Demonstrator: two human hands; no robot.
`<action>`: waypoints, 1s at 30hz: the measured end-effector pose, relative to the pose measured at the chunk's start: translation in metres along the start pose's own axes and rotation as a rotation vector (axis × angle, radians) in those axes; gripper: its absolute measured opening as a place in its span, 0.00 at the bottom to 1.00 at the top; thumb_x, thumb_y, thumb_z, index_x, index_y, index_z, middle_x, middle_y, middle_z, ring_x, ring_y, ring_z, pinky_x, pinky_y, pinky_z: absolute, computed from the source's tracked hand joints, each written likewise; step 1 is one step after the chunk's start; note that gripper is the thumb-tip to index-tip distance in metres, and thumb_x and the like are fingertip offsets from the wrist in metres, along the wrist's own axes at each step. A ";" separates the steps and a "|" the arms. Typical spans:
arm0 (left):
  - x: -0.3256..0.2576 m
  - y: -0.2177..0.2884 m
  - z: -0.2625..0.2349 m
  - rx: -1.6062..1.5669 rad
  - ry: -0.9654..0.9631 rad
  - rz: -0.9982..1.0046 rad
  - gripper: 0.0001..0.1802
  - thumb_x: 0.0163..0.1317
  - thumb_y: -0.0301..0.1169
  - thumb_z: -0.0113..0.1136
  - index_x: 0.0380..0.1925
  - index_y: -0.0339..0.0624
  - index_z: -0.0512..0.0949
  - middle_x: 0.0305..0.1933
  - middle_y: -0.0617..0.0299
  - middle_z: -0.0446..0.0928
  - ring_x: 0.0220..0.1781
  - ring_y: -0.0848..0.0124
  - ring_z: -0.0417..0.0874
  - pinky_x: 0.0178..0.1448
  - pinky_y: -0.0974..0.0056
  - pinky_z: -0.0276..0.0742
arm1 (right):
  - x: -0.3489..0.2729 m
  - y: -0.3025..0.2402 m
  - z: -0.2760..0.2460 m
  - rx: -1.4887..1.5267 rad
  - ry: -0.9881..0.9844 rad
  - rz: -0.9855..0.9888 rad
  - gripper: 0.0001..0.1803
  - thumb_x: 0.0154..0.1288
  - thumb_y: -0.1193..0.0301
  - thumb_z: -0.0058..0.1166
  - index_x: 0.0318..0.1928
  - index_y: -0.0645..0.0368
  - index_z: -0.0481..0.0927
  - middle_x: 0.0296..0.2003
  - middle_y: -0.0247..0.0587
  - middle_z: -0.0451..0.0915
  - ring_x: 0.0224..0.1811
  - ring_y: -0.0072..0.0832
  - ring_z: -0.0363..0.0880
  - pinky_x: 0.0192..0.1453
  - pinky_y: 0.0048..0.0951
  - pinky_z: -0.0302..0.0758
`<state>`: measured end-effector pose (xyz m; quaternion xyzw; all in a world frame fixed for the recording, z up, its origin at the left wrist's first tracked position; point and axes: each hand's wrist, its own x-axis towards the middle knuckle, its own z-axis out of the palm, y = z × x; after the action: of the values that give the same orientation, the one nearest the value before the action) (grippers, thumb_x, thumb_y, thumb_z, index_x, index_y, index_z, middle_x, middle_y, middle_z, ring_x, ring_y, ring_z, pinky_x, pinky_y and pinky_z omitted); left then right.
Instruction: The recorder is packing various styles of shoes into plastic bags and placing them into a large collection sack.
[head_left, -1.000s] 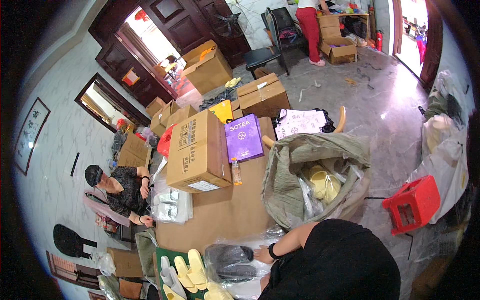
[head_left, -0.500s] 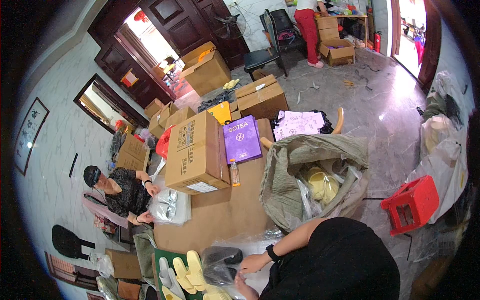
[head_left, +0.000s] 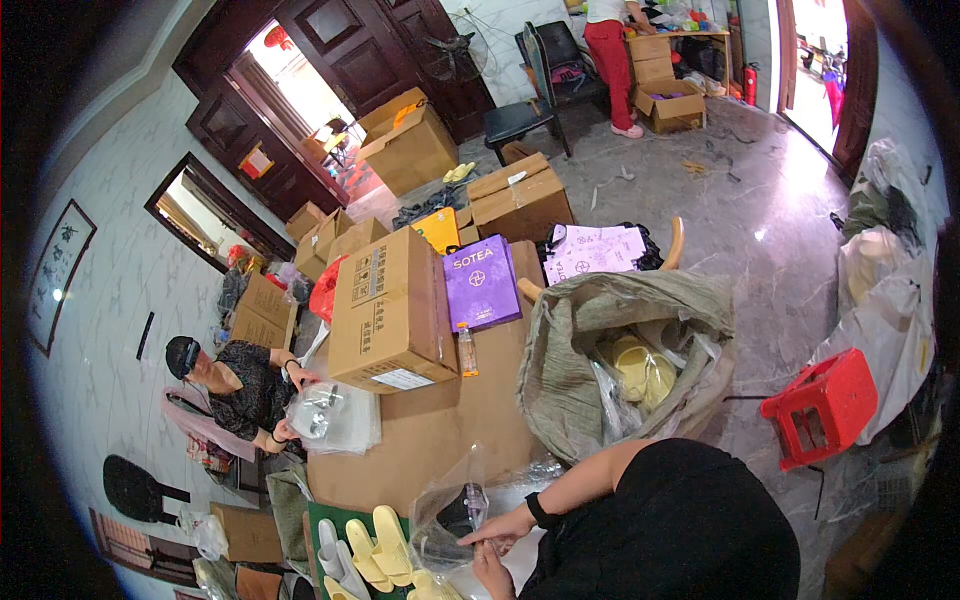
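Both hands, left [head_left: 488,572] and right [head_left: 497,527], pinch the clear plastic bag [head_left: 450,510] holding dark slippers; best keep its mouth taut.

Both hands, left hand [head_left: 492,576] and right hand [head_left: 500,527], grip a clear plastic bag [head_left: 447,510] holding dark slippers. Yellow slippers [head_left: 380,545] lie just beside it, near the cardboard-covered table [head_left: 440,430].

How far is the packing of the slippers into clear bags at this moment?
Done: a bagged item lies in front of the seated person across the table. In hand: right hand and left hand hold a clear bag with a dark slipper inside. Left: loose yellow slippers beside the hands, and more in the big sack.
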<state>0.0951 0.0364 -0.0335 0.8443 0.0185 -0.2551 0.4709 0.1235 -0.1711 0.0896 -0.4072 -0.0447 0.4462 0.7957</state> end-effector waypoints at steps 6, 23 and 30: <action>-0.003 -0.009 0.000 0.108 0.024 0.052 0.17 0.56 0.36 0.52 0.43 0.39 0.73 0.46 0.49 0.72 0.52 0.52 0.70 0.54 0.49 0.62 | 0.004 0.005 -0.008 0.026 -0.127 0.010 0.27 0.58 0.53 0.48 0.11 0.61 0.69 0.06 0.42 0.66 0.10 0.37 0.73 0.16 0.40 0.75; -0.011 -0.023 0.000 0.474 0.034 0.213 0.17 0.56 0.37 0.52 0.42 0.38 0.74 0.42 0.48 0.73 0.48 0.53 0.72 0.51 0.53 0.65 | 0.026 -0.062 -0.024 0.404 0.163 -0.271 0.13 0.57 0.68 0.46 0.40 0.61 0.64 0.36 0.45 0.72 0.33 0.35 0.79 0.34 0.32 0.78; -0.015 -0.031 -0.003 0.616 0.052 0.266 0.17 0.56 0.37 0.51 0.41 0.38 0.74 0.40 0.48 0.73 0.47 0.53 0.72 0.49 0.54 0.66 | 0.003 -0.102 -0.002 0.112 0.388 -0.686 0.17 0.58 0.70 0.47 0.47 0.60 0.61 0.33 0.41 0.72 0.29 0.32 0.79 0.27 0.24 0.77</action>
<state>0.0750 0.0587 -0.0501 0.9482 -0.1580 -0.1633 0.2222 0.1950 -0.1983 0.1577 -0.4014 -0.0026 0.0712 0.9131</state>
